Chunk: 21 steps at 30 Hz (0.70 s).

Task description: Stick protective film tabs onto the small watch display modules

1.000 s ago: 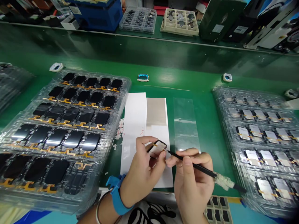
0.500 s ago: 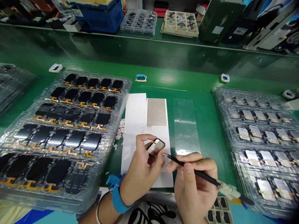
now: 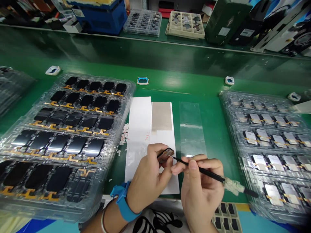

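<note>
Between the thumb and fingers of my left hand (image 3: 150,171) is a small display module (image 3: 165,154), its silvery back tilted toward me. Black tweezers (image 3: 209,173) with a wrapped rear end sit in the grip of my right hand (image 3: 200,186). The tweezer tip touches or hovers just over the module's back; I cannot tell which. Under my left hand lie white sheets (image 3: 139,126), and a grey-brown adhesive sheet (image 3: 161,116) rests on the right one. A clear plastic strip (image 3: 191,129) lies beyond my right hand.
At left, a stacked clear tray (image 3: 97,181) carries rows of black screens with orange flex cables. Another tray (image 3: 234,129) at right holds silver-backed modules. Small scraps (image 3: 124,134) lie beside the paper. White-rimmed frames (image 3: 143,80) stand behind. A shelf (image 3: 145,40) crosses the back.
The module has tipped to a steeper angle in my left hand. The tweezer tip has shifted from the module's lower right edge onto or over its back.
</note>
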Tool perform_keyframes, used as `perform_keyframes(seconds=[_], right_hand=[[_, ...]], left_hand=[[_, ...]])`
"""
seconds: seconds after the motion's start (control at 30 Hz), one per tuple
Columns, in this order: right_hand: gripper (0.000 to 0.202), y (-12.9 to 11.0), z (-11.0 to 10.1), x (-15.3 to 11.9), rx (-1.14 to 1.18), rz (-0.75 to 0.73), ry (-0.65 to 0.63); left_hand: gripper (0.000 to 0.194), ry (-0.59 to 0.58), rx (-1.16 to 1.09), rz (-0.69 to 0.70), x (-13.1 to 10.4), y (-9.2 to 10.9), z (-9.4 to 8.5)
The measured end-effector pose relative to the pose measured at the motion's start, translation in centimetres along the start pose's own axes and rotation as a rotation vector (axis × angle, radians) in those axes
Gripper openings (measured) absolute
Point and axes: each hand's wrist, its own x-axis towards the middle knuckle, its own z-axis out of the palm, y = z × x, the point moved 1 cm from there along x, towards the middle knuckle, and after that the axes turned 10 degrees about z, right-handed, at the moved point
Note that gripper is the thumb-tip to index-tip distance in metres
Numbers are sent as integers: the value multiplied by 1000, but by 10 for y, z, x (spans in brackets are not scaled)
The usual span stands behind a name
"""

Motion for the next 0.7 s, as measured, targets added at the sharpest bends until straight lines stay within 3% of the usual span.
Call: perform_keyframes(seconds=[0.17, 0.33, 0.43, 0.5, 0.6, 0.7], right_hand=[[10, -3, -1, 2, -15, 12, -48], [14, -19, -22, 14, -91, -100, -205], [18, -28, -32, 26, -380, -130, -335], [11, -30, -33, 33, -507, -61, -459], [9, -29, -30, 37, -468, 78, -631], [15, -28, -26, 36, -401, 115, -651]], left_hand=[[18, -50, -58, -49, 4, 6, -2], [22, -19, -152, -84, 6, 11, -6], [23, -72, -173, -14, 5, 14, -9], [22, -123, -138, 61, 4, 17, -11], [27, -169, 7, 186, 3, 20, -14], [36, -167, 175, 323, 6, 24, -16]])
